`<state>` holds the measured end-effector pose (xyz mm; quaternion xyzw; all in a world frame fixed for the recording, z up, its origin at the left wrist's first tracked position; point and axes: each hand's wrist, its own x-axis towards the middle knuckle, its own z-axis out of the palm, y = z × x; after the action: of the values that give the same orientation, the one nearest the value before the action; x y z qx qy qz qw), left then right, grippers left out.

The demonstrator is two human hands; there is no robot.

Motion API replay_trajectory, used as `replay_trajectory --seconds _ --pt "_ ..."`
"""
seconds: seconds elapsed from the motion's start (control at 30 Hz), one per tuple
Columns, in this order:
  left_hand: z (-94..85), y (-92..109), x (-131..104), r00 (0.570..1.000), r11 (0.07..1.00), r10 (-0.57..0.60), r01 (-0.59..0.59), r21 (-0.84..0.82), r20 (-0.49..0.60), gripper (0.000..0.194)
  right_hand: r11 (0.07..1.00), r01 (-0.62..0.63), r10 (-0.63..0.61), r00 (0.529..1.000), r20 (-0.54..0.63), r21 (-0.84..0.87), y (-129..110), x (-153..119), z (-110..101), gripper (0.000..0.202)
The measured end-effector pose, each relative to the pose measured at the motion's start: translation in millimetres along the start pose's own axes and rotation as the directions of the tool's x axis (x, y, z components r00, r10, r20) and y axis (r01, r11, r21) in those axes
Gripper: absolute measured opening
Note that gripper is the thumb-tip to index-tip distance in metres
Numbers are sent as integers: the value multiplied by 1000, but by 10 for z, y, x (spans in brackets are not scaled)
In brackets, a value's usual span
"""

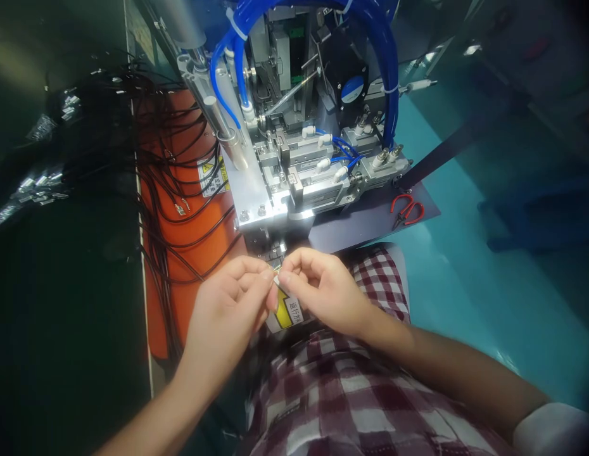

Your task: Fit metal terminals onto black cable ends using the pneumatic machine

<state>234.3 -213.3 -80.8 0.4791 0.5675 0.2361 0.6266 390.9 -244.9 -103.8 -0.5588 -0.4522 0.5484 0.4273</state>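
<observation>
My left hand [232, 301] is closed in a pinch, thumb against the fingers, on some thin wires [276, 269]. The wires' tips look yellowish and are too small to make out well. Facing it, my right hand [325, 288] also pinches at the same wires, its fingertips almost touching those of the left. Both hands are just in front of the metal machine [304, 183], above a label with a yellow arrow [285, 311]. The rest of the wires is hidden by my fingers.
Dark cables [180, 240] lie across the orange board [164, 332] on the left. More cables with shiny ends [42, 187] are at the far left. Blue air tubes [389, 63] arch over the machine. Red-handled cutters [407, 210] rest on the grey plate [356, 228] at right.
</observation>
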Motion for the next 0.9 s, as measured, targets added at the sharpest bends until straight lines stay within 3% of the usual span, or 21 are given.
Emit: replay_trajectory --seconds 0.13,0.37,0.47,0.57,0.63,0.7,0.77,0.83,0.9 --pt "-35 0 -8 999 999 -37 37 40 9 31 999 -53 52 995 80 6 -22 54 -107 16" --pt "-30 24 -11 999 988 -1 -5 157 38 34 996 -88 89 986 138 -12 -120 114 -155 21" --pt "-14 53 -3 999 984 4 -12 177 45 33 999 -26 29 996 85 -35 -127 96 -121 15" --pt "-3 73 0 998 983 34 -42 179 43 29 975 124 -120 992 30 -184 -130 58 -107 13" --pt "-1 63 0 995 976 83 -92 198 55 24 954 168 -166 986 29 -250 -121 43 -123 14" --pt "-2 27 11 980 941 192 -196 276 41 17 960 138 -137 990 21 -242 -94 56 -160 16" --pt "-7 -25 45 928 840 373 -348 416 22 12 982 68 -70 998 -2 -176 -48 101 -208 16" --pt "-21 -73 108 815 652 575 -509 562 70 7 996 -3 2 1000 -14 -91 3 170 -251 17" --pt "-50 -104 186 695 441 696 -614 654 184 10 997 -64 64 998 -9 -31 45 242 -276 18"
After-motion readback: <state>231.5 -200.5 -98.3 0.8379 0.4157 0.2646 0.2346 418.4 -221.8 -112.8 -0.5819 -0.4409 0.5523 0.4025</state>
